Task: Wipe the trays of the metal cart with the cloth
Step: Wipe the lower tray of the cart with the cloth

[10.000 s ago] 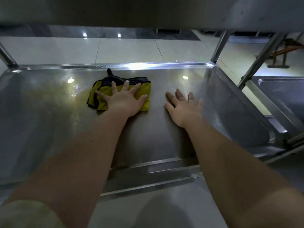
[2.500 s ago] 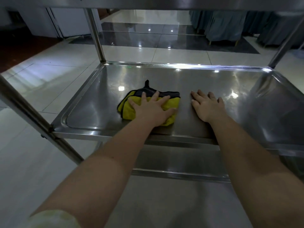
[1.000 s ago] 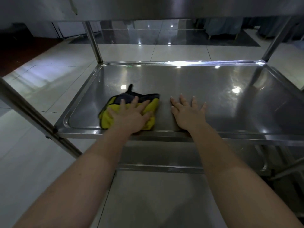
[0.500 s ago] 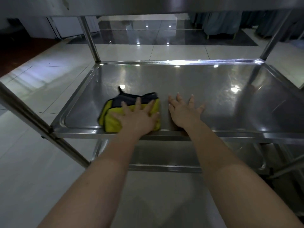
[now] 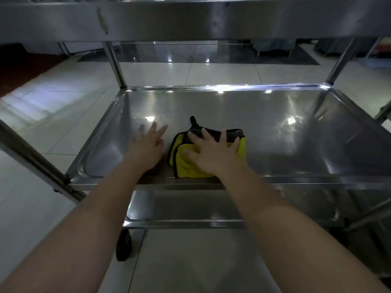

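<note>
A folded yellow cloth with black edging [image 5: 187, 168] lies on the middle tray [image 5: 296, 134] of the metal cart, close to its near rim. My right hand [image 5: 213, 154] presses flat on top of the cloth with the fingers spread. My left hand [image 5: 148, 149], slightly blurred, lies with straight fingers over the bare tray just left of the cloth. Both forearms reach in from the bottom of the view.
The top tray [image 5: 190, 17] overhangs the view from above. A lower tray [image 5: 190, 208] shows beneath the middle one, with a black caster [image 5: 123, 246] at its left corner. Upright posts [image 5: 114, 64] stand at the tray corners. Pale tiled floor surrounds the cart.
The cloth passed from under my left hand to under my right hand. My left hand has moved onto the bare tray to the cloth's left.
</note>
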Demonstrator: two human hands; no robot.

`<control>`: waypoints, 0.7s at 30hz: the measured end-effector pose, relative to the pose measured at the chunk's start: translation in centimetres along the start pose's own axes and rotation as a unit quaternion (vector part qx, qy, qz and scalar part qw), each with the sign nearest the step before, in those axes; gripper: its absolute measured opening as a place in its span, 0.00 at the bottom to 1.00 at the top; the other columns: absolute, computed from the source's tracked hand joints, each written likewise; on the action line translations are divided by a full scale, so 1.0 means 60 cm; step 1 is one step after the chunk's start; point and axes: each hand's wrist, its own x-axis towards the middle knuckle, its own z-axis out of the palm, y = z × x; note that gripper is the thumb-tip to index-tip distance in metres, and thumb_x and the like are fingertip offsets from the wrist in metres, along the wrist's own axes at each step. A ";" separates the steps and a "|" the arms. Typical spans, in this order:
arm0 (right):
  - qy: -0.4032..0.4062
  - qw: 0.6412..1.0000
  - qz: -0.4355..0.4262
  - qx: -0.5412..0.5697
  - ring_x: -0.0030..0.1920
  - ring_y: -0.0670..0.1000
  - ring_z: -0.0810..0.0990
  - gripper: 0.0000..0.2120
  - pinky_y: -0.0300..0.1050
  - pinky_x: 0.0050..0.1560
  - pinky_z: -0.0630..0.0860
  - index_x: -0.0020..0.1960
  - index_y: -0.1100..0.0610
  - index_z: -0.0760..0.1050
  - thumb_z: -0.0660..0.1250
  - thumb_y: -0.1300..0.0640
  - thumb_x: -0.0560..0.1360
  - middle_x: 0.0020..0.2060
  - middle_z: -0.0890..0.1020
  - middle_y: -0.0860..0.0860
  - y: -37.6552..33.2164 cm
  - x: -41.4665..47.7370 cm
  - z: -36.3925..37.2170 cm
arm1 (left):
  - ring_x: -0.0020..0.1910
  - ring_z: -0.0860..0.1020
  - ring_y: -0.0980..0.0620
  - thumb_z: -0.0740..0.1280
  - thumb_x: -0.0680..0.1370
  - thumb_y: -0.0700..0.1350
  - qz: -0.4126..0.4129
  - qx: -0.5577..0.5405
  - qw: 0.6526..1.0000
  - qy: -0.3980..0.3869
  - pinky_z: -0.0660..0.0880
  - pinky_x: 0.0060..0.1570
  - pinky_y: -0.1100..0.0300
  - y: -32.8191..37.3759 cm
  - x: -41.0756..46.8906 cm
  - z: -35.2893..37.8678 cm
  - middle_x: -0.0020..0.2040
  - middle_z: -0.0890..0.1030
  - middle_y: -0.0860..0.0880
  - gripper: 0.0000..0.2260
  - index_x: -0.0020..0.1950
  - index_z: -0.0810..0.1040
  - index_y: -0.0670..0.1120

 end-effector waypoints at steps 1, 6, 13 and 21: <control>-0.015 0.999 0.017 -0.030 0.76 0.68 0.36 0.30 0.78 0.66 0.31 0.77 0.32 0.43 0.45 0.28 0.77 0.80 0.42 0.46 -0.017 0.007 0.013 | 0.79 0.45 0.41 0.50 0.85 0.51 -0.023 0.008 0.999 -0.022 0.45 0.75 0.38 -0.031 0.005 0.001 0.81 0.51 0.51 0.22 0.80 0.52 0.59; 0.017 0.999 0.037 -0.027 0.78 0.65 0.42 0.30 0.77 0.67 0.34 0.76 0.31 0.46 0.42 0.27 0.76 0.80 0.47 0.44 0.032 0.064 0.001 | 0.79 0.43 0.42 0.45 0.84 0.56 -0.015 0.057 0.997 -0.046 0.43 0.75 0.38 -0.079 0.020 0.005 0.81 0.47 0.52 0.23 0.80 0.47 0.59; 0.047 0.980 0.192 0.016 0.79 0.62 0.43 0.29 0.72 0.72 0.42 0.76 0.31 0.44 0.43 0.44 0.75 0.80 0.47 0.47 0.299 0.095 -0.029 | 0.79 0.43 0.41 0.43 0.84 0.57 -0.009 0.073 0.997 -0.038 0.41 0.75 0.38 -0.063 0.044 0.017 0.81 0.45 0.52 0.23 0.80 0.44 0.60; 0.034 0.990 0.062 -0.125 0.75 0.63 0.29 0.37 0.69 0.69 0.29 0.78 0.36 0.39 0.44 0.25 0.74 0.79 0.38 0.47 0.084 0.061 -0.070 | 0.79 0.43 0.41 0.43 0.84 0.58 -0.006 0.066 0.997 -0.036 0.42 0.74 0.37 -0.065 0.059 0.021 0.81 0.45 0.53 0.23 0.79 0.44 0.62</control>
